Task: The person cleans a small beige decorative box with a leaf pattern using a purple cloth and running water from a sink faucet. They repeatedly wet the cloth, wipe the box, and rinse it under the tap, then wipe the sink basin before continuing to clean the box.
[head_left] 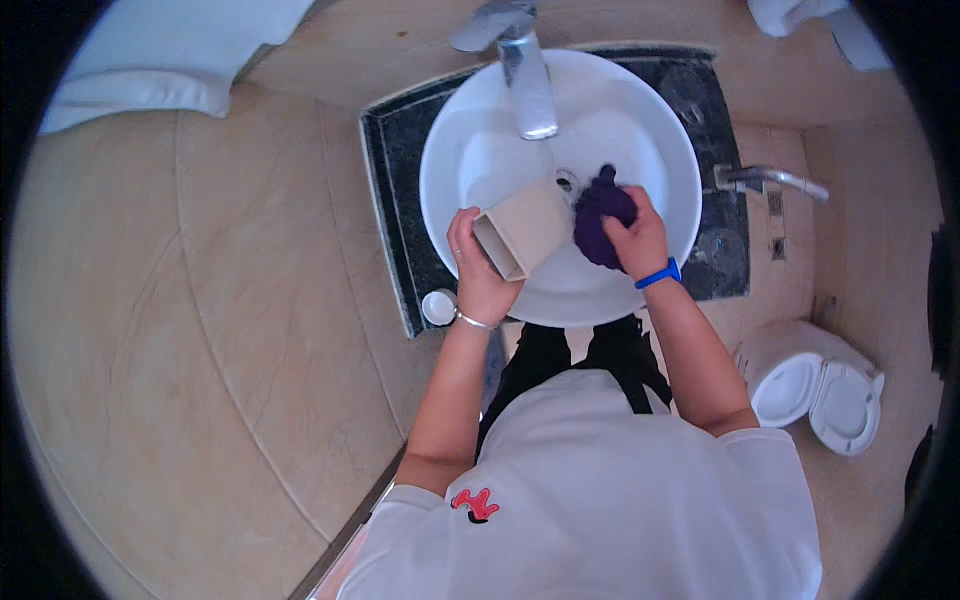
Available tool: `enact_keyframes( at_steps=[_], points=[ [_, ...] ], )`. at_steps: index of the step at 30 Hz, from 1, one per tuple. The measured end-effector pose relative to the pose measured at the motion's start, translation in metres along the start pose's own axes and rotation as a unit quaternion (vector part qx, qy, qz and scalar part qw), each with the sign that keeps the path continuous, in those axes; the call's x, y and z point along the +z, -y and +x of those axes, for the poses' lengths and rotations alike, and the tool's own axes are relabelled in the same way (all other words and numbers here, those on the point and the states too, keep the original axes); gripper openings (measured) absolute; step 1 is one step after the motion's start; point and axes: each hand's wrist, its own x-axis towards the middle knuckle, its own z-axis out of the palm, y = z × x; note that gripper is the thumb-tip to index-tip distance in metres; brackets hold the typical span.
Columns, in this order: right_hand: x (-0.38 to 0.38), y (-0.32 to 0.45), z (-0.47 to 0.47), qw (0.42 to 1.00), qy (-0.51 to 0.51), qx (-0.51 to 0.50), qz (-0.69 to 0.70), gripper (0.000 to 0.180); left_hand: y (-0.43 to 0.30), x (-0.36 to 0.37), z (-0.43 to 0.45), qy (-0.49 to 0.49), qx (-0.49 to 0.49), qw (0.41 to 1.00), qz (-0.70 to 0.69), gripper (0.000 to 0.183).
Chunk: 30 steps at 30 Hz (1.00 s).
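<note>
Over a round white washbasin (615,304), my left hand (484,281) grips a beige rectangular box-like container (536,225). Its open end is turned towards me and tilted; the inside looks bare where it shows. A bunched dark purple cloth (600,217) is in my right hand (640,236), pressed between thumb and fingers. The cloth is beside the container's far end, close to the metal drain (565,180). Whether the two touch is hard to tell. Above the basin's back part stands a chrome faucet (529,90), its spout pointing down into the bowl.
The basin sits on a black stone counter (401,172). A small white cup or lid (439,307) stands at its front left corner. A chrome bar or pipe (780,180) juts out on the right. Further right is a white toilet (787,382) with its lid raised. A tiled wall (247,262) fills the left.
</note>
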Motion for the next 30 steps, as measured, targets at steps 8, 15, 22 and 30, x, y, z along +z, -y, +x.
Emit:
enact_keyframes(
  at_steps=[8, 15, 22, 30],
  points=[
    [0.001, 0.019, 0.025, 0.917, 0.14, -0.119, -0.354, 0.038, -0.01, 0.024, -0.03, 0.101, -0.103, 0.984, -0.1, 0.105],
    [-0.028, -0.042, 0.033, 0.948, 0.083, -0.086, -0.296, 0.036, -0.026, -0.002, -0.022, 0.052, -0.111, 0.958, -0.26, 0.108],
    [-0.052, -0.032, 0.02, 0.971, 0.073, -0.057, -0.219, 0.039, -0.021, -0.007, -0.011, 0.037, -0.108, 0.982, -0.147, 0.105],
    [-0.104, -0.029, 0.018, 0.992, 0.085, 0.054, -0.076, 0.018, -0.03, 0.025, -0.006, 0.121, 0.043, 0.988, 0.089, 0.09]
  ],
)
